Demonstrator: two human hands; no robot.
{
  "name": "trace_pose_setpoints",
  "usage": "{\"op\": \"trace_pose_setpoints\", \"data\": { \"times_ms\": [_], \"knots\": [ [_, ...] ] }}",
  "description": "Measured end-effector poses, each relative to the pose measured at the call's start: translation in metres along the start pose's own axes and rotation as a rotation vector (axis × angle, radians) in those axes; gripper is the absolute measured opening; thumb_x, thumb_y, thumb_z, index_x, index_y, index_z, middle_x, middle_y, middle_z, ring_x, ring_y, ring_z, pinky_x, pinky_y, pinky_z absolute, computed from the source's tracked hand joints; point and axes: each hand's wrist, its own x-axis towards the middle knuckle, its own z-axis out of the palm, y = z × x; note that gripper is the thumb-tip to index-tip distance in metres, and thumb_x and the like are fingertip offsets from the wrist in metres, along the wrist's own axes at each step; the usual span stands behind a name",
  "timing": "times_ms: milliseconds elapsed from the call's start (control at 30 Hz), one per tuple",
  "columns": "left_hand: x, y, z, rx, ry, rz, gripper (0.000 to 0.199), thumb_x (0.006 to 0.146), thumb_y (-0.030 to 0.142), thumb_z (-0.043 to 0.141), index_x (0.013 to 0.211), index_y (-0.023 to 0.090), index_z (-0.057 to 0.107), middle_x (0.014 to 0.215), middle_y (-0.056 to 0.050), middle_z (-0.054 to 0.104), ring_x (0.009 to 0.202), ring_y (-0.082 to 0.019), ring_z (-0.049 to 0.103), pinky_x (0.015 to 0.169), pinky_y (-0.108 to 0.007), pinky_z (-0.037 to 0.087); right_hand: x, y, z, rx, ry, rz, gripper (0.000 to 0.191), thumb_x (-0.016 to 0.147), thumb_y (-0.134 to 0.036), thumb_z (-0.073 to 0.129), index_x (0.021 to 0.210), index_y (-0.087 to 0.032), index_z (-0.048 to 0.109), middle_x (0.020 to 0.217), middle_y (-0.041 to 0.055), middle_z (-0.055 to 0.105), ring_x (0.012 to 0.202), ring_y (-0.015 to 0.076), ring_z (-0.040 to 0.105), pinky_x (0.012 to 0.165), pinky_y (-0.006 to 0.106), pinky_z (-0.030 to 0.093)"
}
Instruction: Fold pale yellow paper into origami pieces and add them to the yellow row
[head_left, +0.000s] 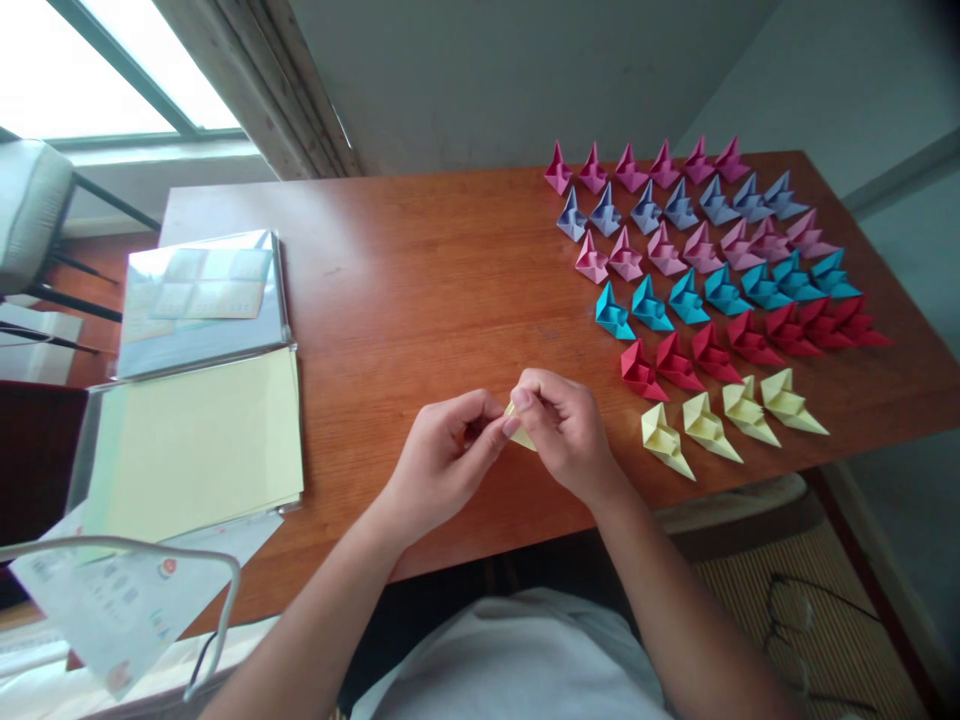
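My left hand [454, 455] and my right hand [562, 430] meet above the front part of the wooden table. Between them they pinch a small folded piece of pale yellow paper [523, 436]. Most of the paper is hidden by my fingers, so its shape cannot be made out. To the right, nearest my right hand, stands a row of pale yellow folded paper boats [664, 440]. Behind it are rows of similar red boats [641, 370], turquoise boats [615, 312], pink boats [592, 260], lavender boats [572, 217] and magenta boats [558, 172].
On the left, pale yellow paper sheets [195, 440] lie on an opened clear packet. Behind them is another plastic-covered pack [202, 300]. A white cable-like loop [225, 560] crosses a printed sheet [142, 600]. Eyeglasses [795, 610] rest on a woven surface below right; a chair [34, 215] stands far left.
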Motion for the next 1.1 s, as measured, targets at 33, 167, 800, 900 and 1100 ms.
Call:
{"op": "trace_pose_setpoints", "data": {
  "times_ms": [33, 167, 800, 900, 1100],
  "knots": [
    [0.0000, 0.0004, 0.0008, 0.004, -0.001, 0.006, 0.031, 0.092, 0.030, 0.068, 0.068, 0.017, 0.053, 0.060, 0.005, 0.045, 0.056, -0.008, 0.038, 0.053, -0.022, 0.031, -0.0001, -0.0001, -0.0003, 0.000, 0.005, -0.006, 0.033, 0.101, -0.029, 0.052, 0.069, -0.020, 0.049, 0.066, -0.0042, 0.044, 0.061, 0.0110, 0.042, 0.058, 0.027, 0.032],
    [0.0009, 0.0012, 0.0021, 0.002, 0.004, 0.006, 0.029, 0.094, 0.031, 0.064, 0.070, 0.017, 0.056, 0.061, 0.003, 0.053, 0.057, -0.009, 0.044, 0.054, -0.022, 0.035, -0.0002, 0.0016, 0.0012, 0.027, 0.050, 0.019, 0.035, 0.101, -0.030, 0.053, 0.067, -0.020, 0.049, 0.063, -0.0050, 0.042, 0.059, 0.0107, 0.040, 0.057, 0.027, 0.031],
    [0.0042, -0.0037, -0.0009, -0.024, 0.251, -0.011, 0.028, 0.095, 0.037, 0.064, 0.075, 0.017, 0.064, 0.064, 0.000, 0.064, 0.060, -0.011, 0.059, 0.058, -0.020, 0.047, 0.0023, 0.0038, 0.0039, -0.049, -0.061, 0.096, 0.044, 0.103, -0.041, 0.050, 0.064, -0.020, 0.049, 0.059, -0.0046, 0.046, 0.057, 0.0109, 0.045, 0.057, 0.027, 0.032],
    [0.0056, -0.0020, -0.0013, -0.074, 0.284, 0.005, 0.026, 0.094, 0.035, 0.065, 0.076, 0.017, 0.065, 0.066, 0.001, 0.063, 0.063, -0.010, 0.060, 0.060, -0.019, 0.048, 0.0031, 0.0016, 0.0035, -0.012, -0.130, 0.087, 0.039, 0.103, -0.038, 0.050, 0.070, -0.020, 0.057, 0.065, -0.0033, 0.052, 0.062, 0.0116, 0.049, 0.060, 0.027, 0.036],
    [0.0062, -0.0003, -0.0020, -0.151, 0.345, 0.005, 0.018, 0.089, 0.033, 0.073, 0.082, 0.017, 0.068, 0.072, 0.001, 0.064, 0.064, -0.009, 0.058, 0.059, -0.017, 0.048, 0.0022, 0.0041, 0.0059, -0.020, -0.112, 0.073, 0.022, 0.096, -0.033, 0.064, 0.080, -0.020, 0.069, 0.080, 0.0012, 0.069, 0.072, 0.0149, 0.061, 0.064, 0.028, 0.044]
  ]
}}
